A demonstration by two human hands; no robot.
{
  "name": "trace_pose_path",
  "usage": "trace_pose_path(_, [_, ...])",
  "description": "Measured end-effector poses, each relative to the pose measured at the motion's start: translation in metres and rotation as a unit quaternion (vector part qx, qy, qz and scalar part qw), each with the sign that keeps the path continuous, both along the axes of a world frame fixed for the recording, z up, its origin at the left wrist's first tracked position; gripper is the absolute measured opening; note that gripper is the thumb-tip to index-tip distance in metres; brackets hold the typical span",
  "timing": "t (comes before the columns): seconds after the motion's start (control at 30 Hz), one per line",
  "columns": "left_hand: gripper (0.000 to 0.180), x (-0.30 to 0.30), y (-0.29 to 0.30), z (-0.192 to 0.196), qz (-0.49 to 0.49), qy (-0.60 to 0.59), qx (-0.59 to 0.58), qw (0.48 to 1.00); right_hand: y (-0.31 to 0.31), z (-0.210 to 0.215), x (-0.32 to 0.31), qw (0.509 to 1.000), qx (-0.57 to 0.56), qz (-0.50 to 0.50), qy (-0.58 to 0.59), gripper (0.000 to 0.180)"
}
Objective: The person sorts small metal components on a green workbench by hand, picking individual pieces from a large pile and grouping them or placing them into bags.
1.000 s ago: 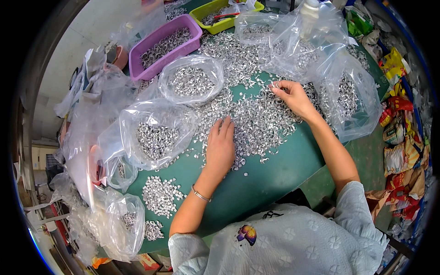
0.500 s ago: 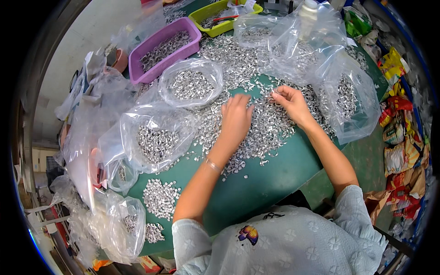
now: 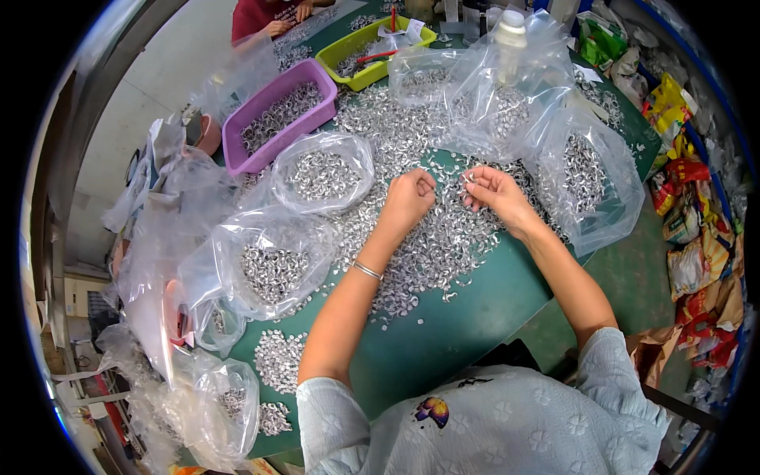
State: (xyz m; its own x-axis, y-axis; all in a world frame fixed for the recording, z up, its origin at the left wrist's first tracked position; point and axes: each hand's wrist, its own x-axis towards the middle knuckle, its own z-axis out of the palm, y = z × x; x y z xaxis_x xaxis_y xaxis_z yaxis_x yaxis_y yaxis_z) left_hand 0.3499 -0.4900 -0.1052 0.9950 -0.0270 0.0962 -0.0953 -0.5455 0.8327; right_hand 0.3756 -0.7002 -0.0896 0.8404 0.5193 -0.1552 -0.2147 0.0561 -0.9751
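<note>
A wide heap of small curved silvery metal pieces (image 3: 431, 261) lies under both my hands on the green tabletop (image 3: 443, 332). My left hand (image 3: 409, 199) hovers over the middle of the heap with its fingers curled in; whatever they hold, if anything, is hidden. To its right my right hand (image 3: 500, 198) is closed in a pinch, thumb against forefinger, on a small curved metal piece (image 3: 469, 177). A short gap separates the two hands. Left of my left hand stands an open clear bag (image 3: 323, 170) of the same kind of pieces.
Purple (image 3: 237, 154) and yellow-green (image 3: 360, 79) tubs of pieces stand at the back. Clear bags (image 3: 598, 186) lie right; another (image 3: 273, 265) sits left, near a small pile (image 3: 279, 360). A white bottle (image 3: 511, 39) stands behind. Another person's hands (image 3: 289, 20) show far back.
My left hand's fingers, spread and blurred before, have curled in. My right hand keeps its pinch. The view has shifted, bringing another person's hands into sight at the back.
</note>
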Motion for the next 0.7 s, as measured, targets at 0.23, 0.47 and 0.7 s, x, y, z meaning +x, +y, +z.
trace_pose_path(0.23, [0.034,-0.014,-0.02,0.0,0.014,-0.065,0.234,0.97,-0.002,-0.011,-0.001,0.997,0.033,-0.028,0.06,0.02])
trace_pose_path(0.47, [0.019,-0.008,-0.021,0.0,-0.011,-0.122,0.175,0.977,-0.003,-0.006,-0.008,0.995,0.056,-0.049,0.069,0.022])
trace_pose_path(0.7, [0.025,-0.005,-0.006,0.02,0.073,-0.037,0.048,0.996,-0.005,-0.007,-0.011,0.995,0.048,-0.017,0.08,0.025])
